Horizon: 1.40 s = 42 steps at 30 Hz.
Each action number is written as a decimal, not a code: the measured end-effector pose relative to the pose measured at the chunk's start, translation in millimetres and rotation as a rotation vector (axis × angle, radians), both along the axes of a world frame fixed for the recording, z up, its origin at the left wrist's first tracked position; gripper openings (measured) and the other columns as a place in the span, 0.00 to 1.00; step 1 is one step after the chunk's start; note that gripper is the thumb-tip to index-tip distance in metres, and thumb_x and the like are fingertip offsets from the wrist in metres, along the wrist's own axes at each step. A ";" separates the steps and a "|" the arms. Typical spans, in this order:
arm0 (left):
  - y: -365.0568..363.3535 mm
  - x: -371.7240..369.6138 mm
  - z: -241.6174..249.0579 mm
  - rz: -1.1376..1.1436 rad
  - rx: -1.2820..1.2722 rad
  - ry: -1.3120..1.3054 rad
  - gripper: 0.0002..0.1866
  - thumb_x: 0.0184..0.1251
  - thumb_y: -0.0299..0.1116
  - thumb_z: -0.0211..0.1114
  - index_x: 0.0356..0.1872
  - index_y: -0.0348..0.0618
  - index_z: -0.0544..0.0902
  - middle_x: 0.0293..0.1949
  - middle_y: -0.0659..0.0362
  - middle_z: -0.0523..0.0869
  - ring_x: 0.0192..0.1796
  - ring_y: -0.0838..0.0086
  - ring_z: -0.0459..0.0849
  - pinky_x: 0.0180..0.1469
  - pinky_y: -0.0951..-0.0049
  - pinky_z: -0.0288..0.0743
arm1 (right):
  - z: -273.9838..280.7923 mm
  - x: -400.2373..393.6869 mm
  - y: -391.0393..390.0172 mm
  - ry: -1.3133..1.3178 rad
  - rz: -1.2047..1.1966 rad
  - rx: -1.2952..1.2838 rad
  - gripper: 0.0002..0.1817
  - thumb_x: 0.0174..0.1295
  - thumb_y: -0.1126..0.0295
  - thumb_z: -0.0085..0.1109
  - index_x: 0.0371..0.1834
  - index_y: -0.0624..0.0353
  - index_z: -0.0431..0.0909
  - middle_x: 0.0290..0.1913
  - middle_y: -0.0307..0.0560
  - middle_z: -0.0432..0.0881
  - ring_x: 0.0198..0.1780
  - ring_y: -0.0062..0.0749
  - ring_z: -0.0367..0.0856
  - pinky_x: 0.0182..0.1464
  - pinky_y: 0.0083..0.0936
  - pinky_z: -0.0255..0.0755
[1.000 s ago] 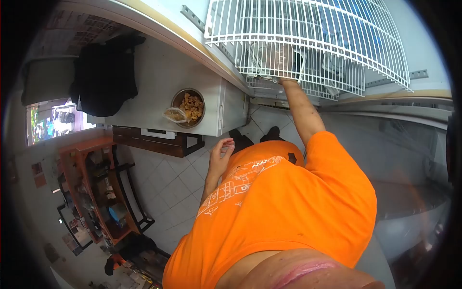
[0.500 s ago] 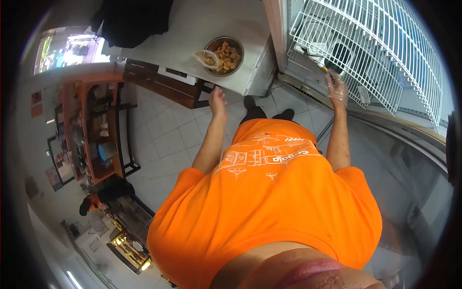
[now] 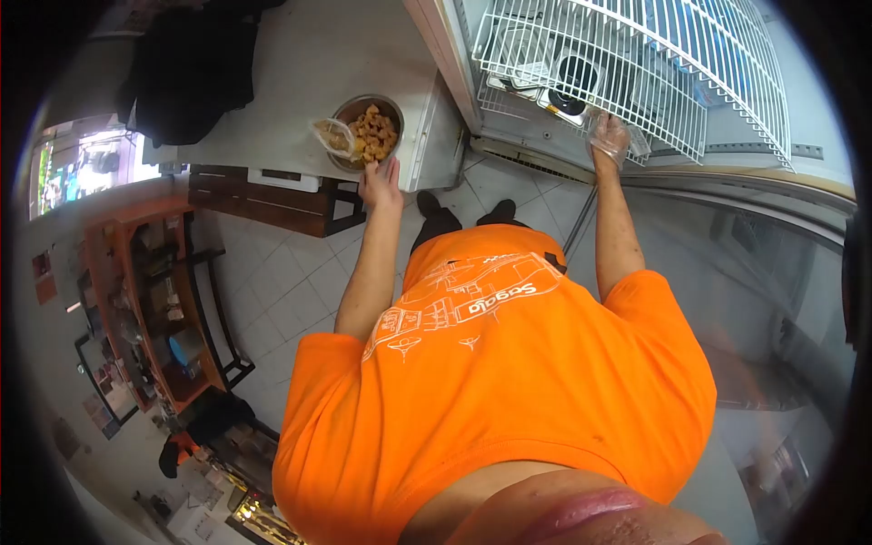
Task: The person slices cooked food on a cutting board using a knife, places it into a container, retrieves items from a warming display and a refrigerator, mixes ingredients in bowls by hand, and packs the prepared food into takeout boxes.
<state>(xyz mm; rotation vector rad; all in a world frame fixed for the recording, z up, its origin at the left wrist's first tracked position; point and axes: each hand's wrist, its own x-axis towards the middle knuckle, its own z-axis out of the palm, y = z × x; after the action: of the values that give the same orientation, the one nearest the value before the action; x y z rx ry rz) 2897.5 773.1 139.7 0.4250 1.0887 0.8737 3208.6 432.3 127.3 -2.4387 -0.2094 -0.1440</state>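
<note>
Bowl (image 3: pixel 347 111) at my left hand (image 3: pixel 380 186).
Near rim at its fingertips (image 3: pixel 370 173); whether they or my gloved right hand (image 3: pixel 609 139) grasp, I cannot tell.

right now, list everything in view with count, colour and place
metal bowl: one, silver, on the counter
food pieces: many, golden brown, inside it
clear plastic item: one, see-through, at the bowl's left side
counter: one, pale grey, upper left
wire racks: at least two, white, upper right
containers: several, pale and dark, behind wires, count unclear
black cloth: one, black, upper left
shelf unit: one, orange-brown, left
shoes: two, dark, on grey tiles
shirt: one, orange, on the person
left hand: one, bare, at the bowl's rim
right hand: one, clear-gloved, by the racks
</note>
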 end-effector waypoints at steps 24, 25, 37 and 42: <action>-155.8 116.2 -55.1 -0.931 -0.146 0.197 0.14 0.71 0.28 0.57 0.55 0.34 0.75 0.51 0.51 0.75 0.52 0.56 0.82 0.57 0.58 0.84 | -51.9 36.2 -6.8 0.200 0.109 0.491 0.20 0.74 0.56 0.54 0.37 0.63 0.85 0.26 0.45 0.85 0.26 0.28 0.82 0.32 0.25 0.74; -157.8 118.9 -53.6 -0.926 -0.145 0.201 0.14 0.71 0.28 0.57 0.55 0.34 0.75 0.51 0.51 0.75 0.52 0.57 0.82 0.58 0.58 0.84 | -53.2 38.9 -10.2 0.286 0.031 0.578 0.20 0.74 0.57 0.54 0.37 0.63 0.84 0.26 0.46 0.85 0.26 0.28 0.81 0.32 0.25 0.74; -164.5 118.8 -65.0 -0.889 -0.162 0.151 0.14 0.74 0.29 0.56 0.56 0.35 0.73 0.54 0.50 0.75 0.57 0.55 0.81 0.63 0.58 0.80 | -63.1 19.9 -41.2 0.569 -0.384 1.584 0.14 0.74 0.60 0.52 0.43 0.61 0.76 0.29 0.42 0.74 0.29 0.28 0.75 0.36 0.26 0.73; -162.2 112.4 -56.6 -0.889 -0.162 0.093 0.15 0.74 0.31 0.56 0.57 0.35 0.73 0.54 0.50 0.76 0.58 0.56 0.81 0.63 0.58 0.79 | -50.8 -6.6 -40.2 0.478 -0.432 1.637 0.14 0.73 0.61 0.54 0.42 0.63 0.77 0.28 0.42 0.72 0.29 0.27 0.73 0.35 0.25 0.70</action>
<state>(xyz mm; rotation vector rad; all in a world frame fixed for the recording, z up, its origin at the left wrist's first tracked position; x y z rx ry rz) 3009.9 611.0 83.1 0.7366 0.9077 -0.0188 3201.9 392.1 76.6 -0.7910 0.4899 0.0810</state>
